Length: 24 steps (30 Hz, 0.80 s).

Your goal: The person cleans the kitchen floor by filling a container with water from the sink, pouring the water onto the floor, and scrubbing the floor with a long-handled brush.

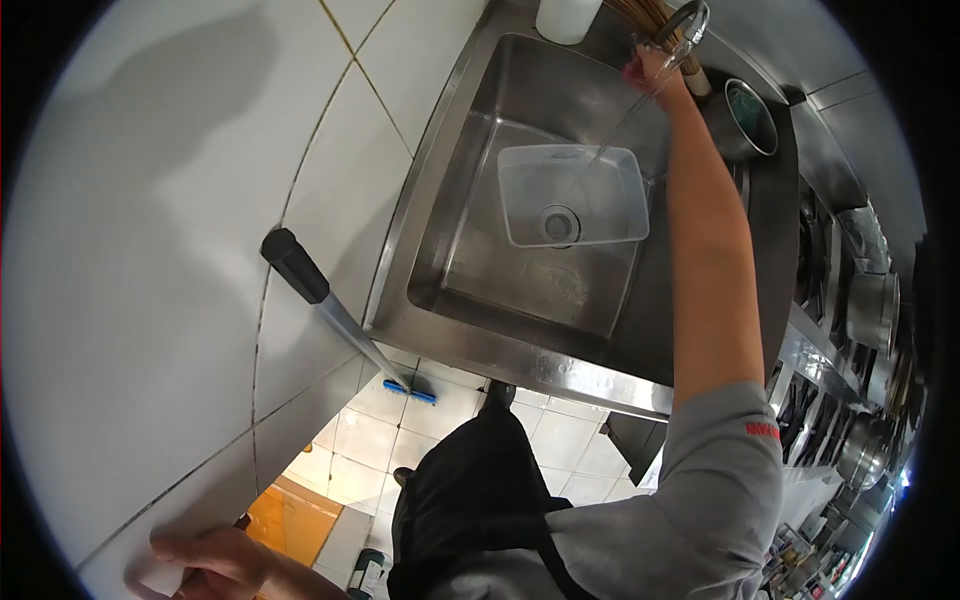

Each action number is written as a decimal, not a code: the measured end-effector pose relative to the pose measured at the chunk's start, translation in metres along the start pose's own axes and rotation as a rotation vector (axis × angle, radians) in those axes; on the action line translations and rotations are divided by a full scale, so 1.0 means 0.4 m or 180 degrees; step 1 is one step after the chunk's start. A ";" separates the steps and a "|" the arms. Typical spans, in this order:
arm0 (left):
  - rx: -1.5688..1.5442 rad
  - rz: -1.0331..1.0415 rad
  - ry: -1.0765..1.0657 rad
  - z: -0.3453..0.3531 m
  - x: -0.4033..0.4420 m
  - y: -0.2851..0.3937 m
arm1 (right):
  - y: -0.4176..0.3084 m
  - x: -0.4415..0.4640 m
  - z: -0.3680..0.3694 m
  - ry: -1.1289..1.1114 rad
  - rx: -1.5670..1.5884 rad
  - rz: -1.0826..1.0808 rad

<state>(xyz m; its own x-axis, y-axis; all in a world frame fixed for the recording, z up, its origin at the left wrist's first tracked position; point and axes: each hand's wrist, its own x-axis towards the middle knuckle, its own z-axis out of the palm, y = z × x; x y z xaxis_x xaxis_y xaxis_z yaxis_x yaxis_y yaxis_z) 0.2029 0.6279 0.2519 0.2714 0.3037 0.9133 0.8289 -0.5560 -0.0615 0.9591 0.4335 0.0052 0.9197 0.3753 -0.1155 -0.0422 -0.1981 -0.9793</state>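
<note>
My right hand is raised at the faucet at the sink's top right corner, its fingers closed around something I cannot make out. A thin stream of water runs down toward a clear plastic container, which sits in the steel sink over the drain. At the lower left, away from the sink, my left hand is near the tiled wall, fingers partly curled and apart, with nothing seen in it.
A long-handled brush leans at the wall left of the sink. Behind the sink stand a white container, a bundle of sticks and a steel pot. Burners and pots line the right.
</note>
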 end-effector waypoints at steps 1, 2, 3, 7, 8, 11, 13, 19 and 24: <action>0.0136 0.0186 0.0202 0.007 0.006 0.010 | 0.021 -0.010 -0.022 0.0005 0.0002 -0.0003; 0.0219 0.0288 0.0288 0.011 0.014 0.020 | 0.043 -0.029 -0.049 -0.0664 -0.2907 -0.0475; 0.0305 0.0388 0.0376 0.016 0.024 0.035 | 0.077 -0.048 -0.071 -0.1358 -0.5811 -0.0958; -0.0086 0.0809 0.1055 0.027 0.063 0.068 | 0.219 -0.177 -0.087 -0.0605 -0.5187 -0.0597; -0.0026 0.0893 0.1022 0.026 0.065 0.058 | 0.179 -0.207 -0.076 -0.0584 -0.4935 -0.0683; -0.0502 0.0863 0.1172 0.041 0.064 0.046 | -0.084 -0.440 0.071 -0.0027 -0.3486 -0.1291; -0.0242 0.0956 0.1232 0.042 0.065 0.017 | -0.262 -0.659 0.202 -0.0051 -0.1972 -0.1267; -0.0749 0.0880 0.1173 0.015 0.030 0.008 | -0.399 -1.061 0.595 -0.1381 -0.0593 -0.0899; -0.3628 0.0090 -0.0547 -0.109 -0.216 -0.068 | -0.415 -1.249 0.711 -0.1689 0.0008 -0.0306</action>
<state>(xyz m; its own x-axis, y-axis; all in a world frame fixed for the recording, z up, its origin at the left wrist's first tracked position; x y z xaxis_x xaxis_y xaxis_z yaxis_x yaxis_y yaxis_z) 0.1357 0.5831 0.1920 0.4184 0.3327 0.8451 -0.0781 -0.9139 0.3985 0.3958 0.5362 0.1781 0.5958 0.7978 -0.0929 0.0310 -0.1383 -0.9899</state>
